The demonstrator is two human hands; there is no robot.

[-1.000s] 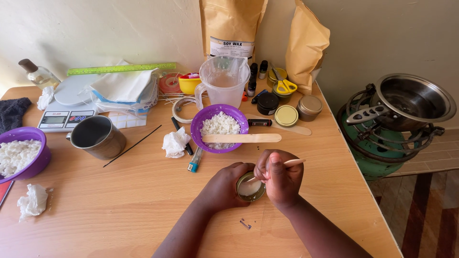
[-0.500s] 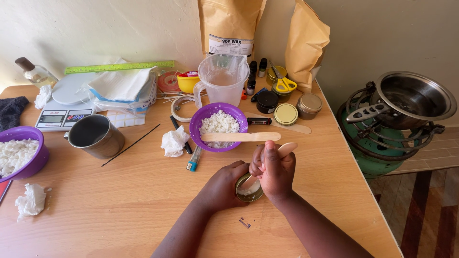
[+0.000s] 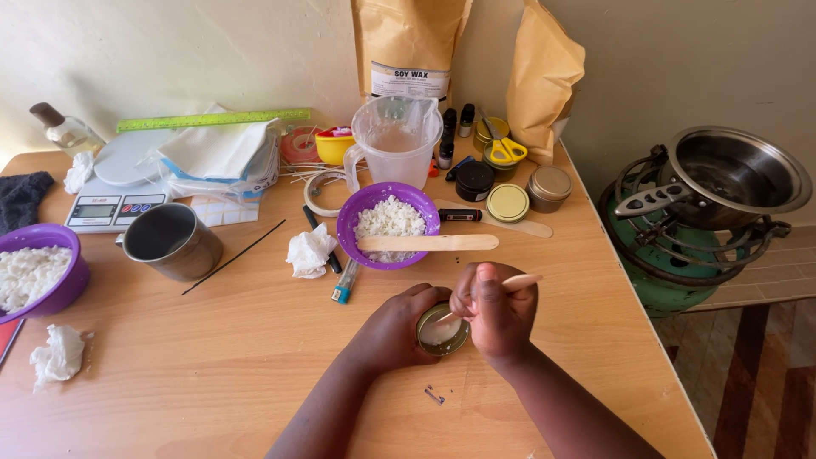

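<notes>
Two hands meet over a small round tin (image 3: 442,331) that sits on a wooden table (image 3: 212,365); we take this tin as our landmark. Our left hand (image 3: 398,327) curls around the tin's left side, gripping it. Our right hand (image 3: 497,310) is closed around a thin wooden stick (image 3: 510,283), whose lower end dips into the pale contents of the tin while the upper end pokes out to the right. Just in front of the tin lies a tiny metal clip (image 3: 435,395).

Just behind the tin stands a purple bowl (image 3: 388,225) of white flakes with a flat wooden stirrer (image 3: 427,243) laid across its rim. Left of that bowl rests a crumpled tissue (image 3: 310,252), and farther left of the tin a metal mug (image 3: 172,242). Well to the left, at the table's edge, is a second purple bowl (image 3: 34,272) of flakes.

Behind and right of the tin sit a gold-lidded tin (image 3: 508,204) and a brown tin (image 3: 550,189). Farther back stand a clear plastic jug (image 3: 395,140), yellow scissors (image 3: 506,151) and two tall brown paper bags (image 3: 412,47). Far right of the tin, off the table, a steel pot (image 3: 735,174) rests on a green stove (image 3: 671,255).
</notes>
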